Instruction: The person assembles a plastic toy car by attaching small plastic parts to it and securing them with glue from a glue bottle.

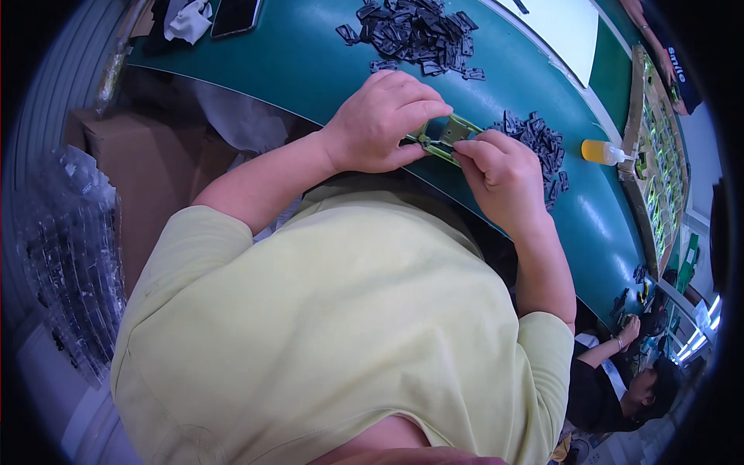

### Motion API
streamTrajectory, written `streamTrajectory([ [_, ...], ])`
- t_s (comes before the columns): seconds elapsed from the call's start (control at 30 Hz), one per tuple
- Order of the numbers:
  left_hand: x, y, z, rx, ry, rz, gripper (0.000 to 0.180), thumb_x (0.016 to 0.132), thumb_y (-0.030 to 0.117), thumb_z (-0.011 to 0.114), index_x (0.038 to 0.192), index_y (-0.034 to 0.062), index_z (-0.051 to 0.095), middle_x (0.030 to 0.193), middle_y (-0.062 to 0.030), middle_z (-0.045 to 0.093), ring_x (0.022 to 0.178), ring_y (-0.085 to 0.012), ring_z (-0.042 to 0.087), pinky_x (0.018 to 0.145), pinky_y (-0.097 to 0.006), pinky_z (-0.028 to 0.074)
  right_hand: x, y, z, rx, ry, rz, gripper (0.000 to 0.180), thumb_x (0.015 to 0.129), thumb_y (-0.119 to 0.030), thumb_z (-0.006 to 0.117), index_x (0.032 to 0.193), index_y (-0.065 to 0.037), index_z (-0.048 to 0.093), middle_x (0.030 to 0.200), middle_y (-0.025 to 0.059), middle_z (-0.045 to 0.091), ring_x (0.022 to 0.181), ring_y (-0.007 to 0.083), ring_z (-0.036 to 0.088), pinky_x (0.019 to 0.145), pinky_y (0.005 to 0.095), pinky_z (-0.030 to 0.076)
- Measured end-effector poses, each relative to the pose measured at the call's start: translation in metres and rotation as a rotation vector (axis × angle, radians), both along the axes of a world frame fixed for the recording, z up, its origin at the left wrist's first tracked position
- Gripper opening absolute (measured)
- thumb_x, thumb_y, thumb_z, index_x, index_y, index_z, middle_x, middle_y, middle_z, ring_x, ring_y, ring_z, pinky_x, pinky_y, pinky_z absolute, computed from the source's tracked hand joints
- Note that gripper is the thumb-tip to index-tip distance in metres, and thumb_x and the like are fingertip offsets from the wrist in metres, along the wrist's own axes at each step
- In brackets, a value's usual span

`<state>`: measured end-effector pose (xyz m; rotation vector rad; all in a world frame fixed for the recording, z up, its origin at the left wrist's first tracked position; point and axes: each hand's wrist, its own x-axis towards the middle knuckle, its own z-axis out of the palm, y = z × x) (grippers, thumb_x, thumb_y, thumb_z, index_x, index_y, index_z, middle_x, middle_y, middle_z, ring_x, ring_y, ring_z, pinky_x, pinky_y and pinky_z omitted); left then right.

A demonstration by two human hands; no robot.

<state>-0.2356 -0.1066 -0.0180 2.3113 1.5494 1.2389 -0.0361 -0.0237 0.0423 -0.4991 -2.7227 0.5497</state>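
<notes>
Between my hands, at the near edge of the green table, is a light green plastic frame-like part (459, 129). My left hand (385, 120) grips its left end, with thumb below and fingers above. At its right end my right hand (504, 172) is closed, thumb and forefinger pinched at the part's edge. Whether a small black piece sits in that pinch is hidden by the fingers. Just right of my right hand lies a pile of small black plastic pieces (535, 139). A larger pile of similar black pieces (418, 35) lies beyond my left hand.
A bottle of yellow liquid (601, 152) lies at the right, beside a cardboard tray (659, 163) of green parts. A phone (235, 17) rests at the far left. Cardboard boxes (143, 178) stand left of the table (294, 58). Another person (620, 387) works at lower right.
</notes>
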Motion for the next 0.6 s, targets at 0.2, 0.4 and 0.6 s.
streamTrajectory([
  [0.2,0.002,0.000,-0.002,0.030,-0.006,0.005,0.054,0.059,0.011,0.076,0.110,0.0105,0.059,0.106,-0.0061,0.059,0.096,-0.0261,0.055,0.084,-0.038,0.042,-0.001,-0.003,-0.014,0.077,-0.003,0.029,0.015,0.070,-0.001,0.064,0.084,-0.006,0.066,0.077,0.0084,0.061,0.070,0.0287,0.061,0.062,0.0380,0.050],
  [0.4,0.002,-0.001,-0.003,0.019,-0.026,0.005,0.053,0.059,0.012,0.077,0.109,0.0100,0.060,0.104,-0.0061,0.060,0.092,-0.0257,0.056,0.082,-0.038,0.043,-0.002,0.001,-0.009,-0.039,-0.033,0.081,0.019,0.068,0.002,0.063,0.086,-0.004,0.066,0.080,0.0102,0.062,0.076,0.0312,0.061,0.067,0.0395,0.050],
  [0.6,0.002,0.002,-0.004,0.047,-0.036,-0.002,0.053,0.060,0.012,0.077,0.110,0.0086,0.060,0.103,-0.0071,0.060,0.089,-0.0258,0.056,0.079,-0.036,0.044,-0.002,0.000,-0.010,-0.100,-0.022,0.055,0.021,0.068,0.004,0.061,0.087,-0.004,0.066,0.083,0.0111,0.063,0.079,0.0324,0.061,0.070,0.0408,0.049],
])
